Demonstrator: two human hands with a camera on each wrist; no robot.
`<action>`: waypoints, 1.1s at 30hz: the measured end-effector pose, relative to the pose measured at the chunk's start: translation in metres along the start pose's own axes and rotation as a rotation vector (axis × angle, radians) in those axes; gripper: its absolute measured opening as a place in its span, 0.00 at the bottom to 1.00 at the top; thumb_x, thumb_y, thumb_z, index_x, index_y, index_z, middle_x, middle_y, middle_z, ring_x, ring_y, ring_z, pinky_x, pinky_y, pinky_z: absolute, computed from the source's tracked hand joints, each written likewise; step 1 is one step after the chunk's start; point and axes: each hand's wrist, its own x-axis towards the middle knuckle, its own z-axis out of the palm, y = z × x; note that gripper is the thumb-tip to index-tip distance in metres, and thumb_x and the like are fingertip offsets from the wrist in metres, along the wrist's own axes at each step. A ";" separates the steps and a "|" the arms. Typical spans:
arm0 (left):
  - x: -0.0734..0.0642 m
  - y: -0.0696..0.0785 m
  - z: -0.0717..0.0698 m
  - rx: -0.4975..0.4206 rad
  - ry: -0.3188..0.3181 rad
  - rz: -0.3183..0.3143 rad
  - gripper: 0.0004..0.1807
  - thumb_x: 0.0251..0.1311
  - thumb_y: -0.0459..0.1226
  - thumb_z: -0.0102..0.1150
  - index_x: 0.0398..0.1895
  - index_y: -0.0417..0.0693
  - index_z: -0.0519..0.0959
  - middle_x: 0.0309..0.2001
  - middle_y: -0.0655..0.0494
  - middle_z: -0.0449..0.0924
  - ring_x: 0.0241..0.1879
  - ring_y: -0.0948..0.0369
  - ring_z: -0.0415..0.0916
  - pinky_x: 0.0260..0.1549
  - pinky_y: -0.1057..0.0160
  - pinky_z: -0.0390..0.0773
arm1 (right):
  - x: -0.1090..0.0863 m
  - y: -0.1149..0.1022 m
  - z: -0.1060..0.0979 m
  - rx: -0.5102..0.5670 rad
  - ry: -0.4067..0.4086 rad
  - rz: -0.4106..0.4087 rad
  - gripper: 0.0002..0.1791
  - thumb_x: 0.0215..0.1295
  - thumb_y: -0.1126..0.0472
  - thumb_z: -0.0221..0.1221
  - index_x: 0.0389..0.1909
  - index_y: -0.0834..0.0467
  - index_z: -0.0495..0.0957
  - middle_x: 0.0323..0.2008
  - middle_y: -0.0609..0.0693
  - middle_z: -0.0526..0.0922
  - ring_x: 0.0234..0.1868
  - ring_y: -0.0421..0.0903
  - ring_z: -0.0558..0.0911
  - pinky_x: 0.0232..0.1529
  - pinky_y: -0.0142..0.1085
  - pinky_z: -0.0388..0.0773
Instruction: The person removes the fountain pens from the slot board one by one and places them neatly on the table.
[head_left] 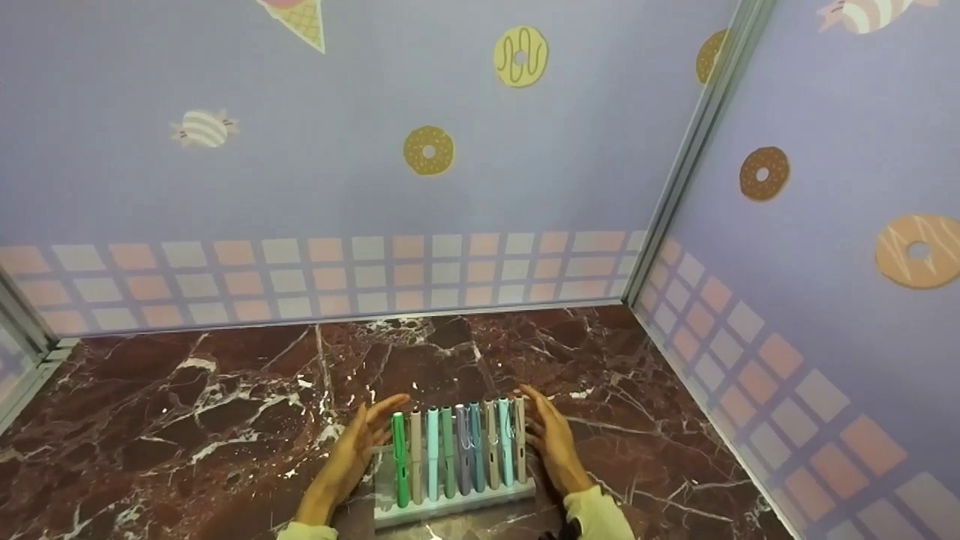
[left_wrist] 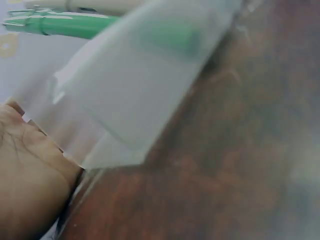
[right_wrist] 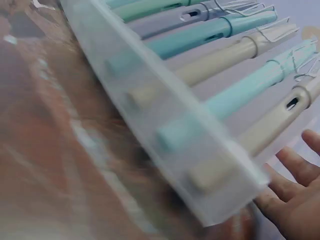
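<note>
We list nine standing pens (head_left: 463,454) in a translucent stand (head_left: 461,505) on the surface (head_left: 187,442), left hand (head_left: 348,455) and right hand (head_left: 556,442) loosely spread at its ends, seemingly gripping nothing; an uneven push, we judge, could topple pens.

The head camera looked forward and down from farthest off, with the back wall (head_left: 322,187) at twelve o'clock and the pen stand (head_left: 454,508) at six. The left wrist camera looked from close by, tilted, at the stand's nine-o'clock end, the green pen (left_wrist: 75,25) at eleven. The right wrist camera, also tilted, looked closely at the three-o'clock end, the right hand (right_wrist: 299,207) at four. Head and left wrist shared the green pen.
</note>
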 end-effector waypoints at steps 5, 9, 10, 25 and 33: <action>-0.013 0.002 0.010 0.158 0.021 -0.017 0.32 0.82 0.46 0.17 0.74 0.37 0.60 0.74 0.36 0.58 0.71 0.53 0.64 0.67 0.34 0.58 | -0.015 0.005 -0.002 0.070 0.054 0.010 0.34 0.82 0.44 0.37 0.75 0.65 0.57 0.69 0.65 0.68 0.66 0.55 0.73 0.63 0.46 0.73; -0.015 0.007 0.014 0.178 0.060 -0.054 0.31 0.82 0.46 0.23 0.71 0.34 0.64 0.67 0.40 0.71 0.61 0.68 0.72 0.68 0.37 0.58 | -0.020 0.003 0.000 0.072 0.168 -0.038 0.26 0.80 0.51 0.45 0.64 0.68 0.69 0.57 0.61 0.79 0.55 0.49 0.80 0.52 0.40 0.80; -0.014 0.008 0.015 0.172 0.073 -0.060 0.31 0.82 0.46 0.24 0.70 0.33 0.65 0.65 0.44 0.75 0.60 0.69 0.73 0.69 0.41 0.60 | -0.021 0.002 0.001 0.083 0.209 -0.050 0.22 0.80 0.54 0.47 0.58 0.68 0.71 0.52 0.60 0.81 0.50 0.47 0.81 0.48 0.38 0.81; -0.002 0.005 0.015 0.219 0.316 -0.217 0.27 0.80 0.47 0.36 0.47 0.36 0.83 0.50 0.42 0.79 0.38 0.59 0.74 0.42 0.61 0.72 | -0.046 0.005 0.018 0.003 0.240 -0.042 0.13 0.74 0.64 0.53 0.45 0.73 0.77 0.28 0.45 0.75 0.28 0.39 0.74 0.30 0.29 0.75; -0.002 -0.008 0.011 0.158 0.253 -0.118 0.29 0.81 0.40 0.34 0.35 0.32 0.85 0.29 0.59 0.87 0.29 0.63 0.80 0.33 0.65 0.79 | -0.043 0.013 0.015 0.017 0.206 -0.057 0.11 0.74 0.65 0.54 0.38 0.71 0.78 0.23 0.46 0.71 0.22 0.38 0.68 0.24 0.28 0.68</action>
